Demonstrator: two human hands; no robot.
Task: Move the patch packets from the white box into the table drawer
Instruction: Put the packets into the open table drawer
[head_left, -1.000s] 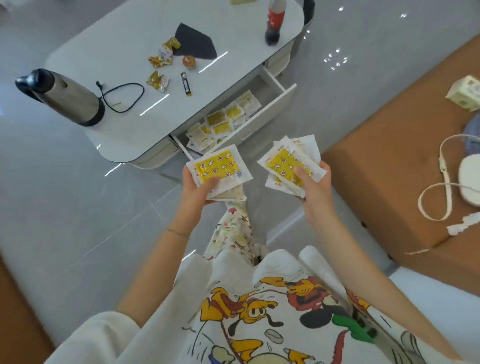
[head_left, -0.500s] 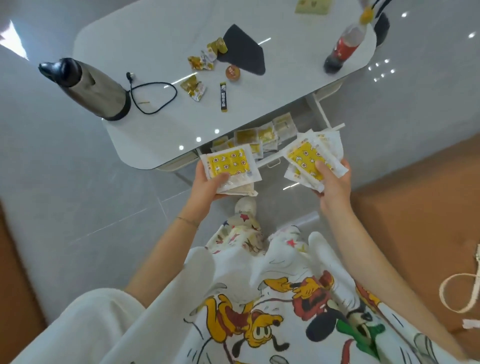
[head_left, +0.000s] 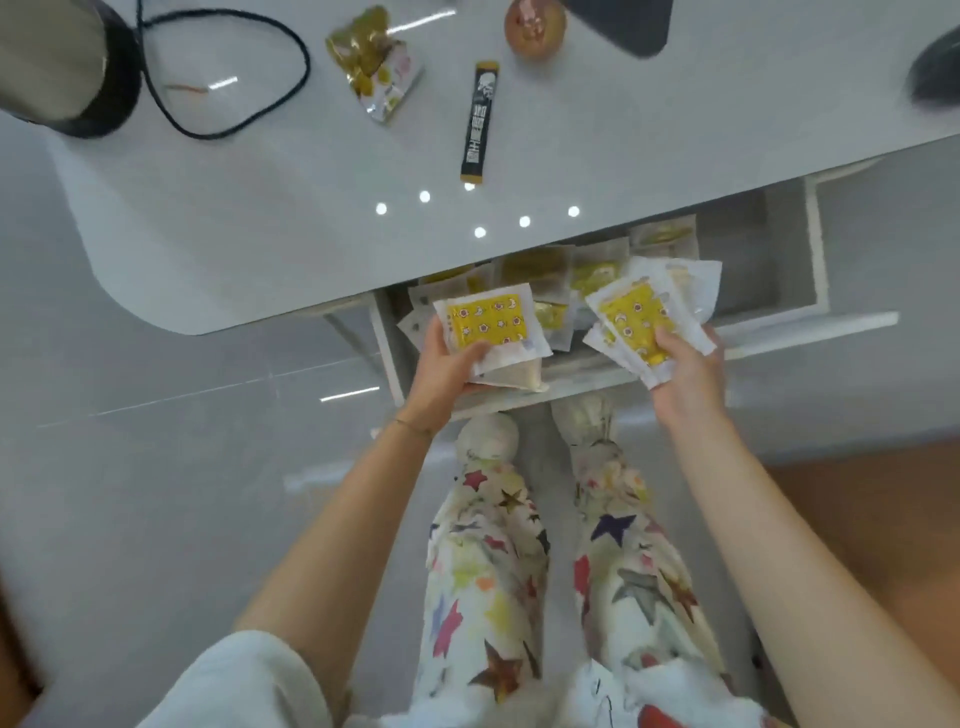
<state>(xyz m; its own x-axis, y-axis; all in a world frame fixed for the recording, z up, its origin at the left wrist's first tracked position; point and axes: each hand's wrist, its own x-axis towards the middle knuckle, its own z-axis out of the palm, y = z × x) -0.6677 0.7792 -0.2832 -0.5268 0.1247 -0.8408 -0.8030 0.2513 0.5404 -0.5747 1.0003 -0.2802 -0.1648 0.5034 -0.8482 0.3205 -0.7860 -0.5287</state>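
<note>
While the left hand (head_left: 447, 374) grips a squared stack of packets (head_left: 491, 322), thumb on top and fingers curled beneath, it hangs over the left end of the open drawer (head_left: 813, 260), where loose packets (head_left: 540, 267) already lie beneath the table (head_left: 260, 208) edge. Further right, the right hand (head_left: 685, 374) pinches a fanned stack (head_left: 636, 317), thumb across its yellow face, above the drawer's middle. Each stack is probably best lowered flat toward the bare right end before the fingers loosen, the fanned one squared first lest it spill.
</note>
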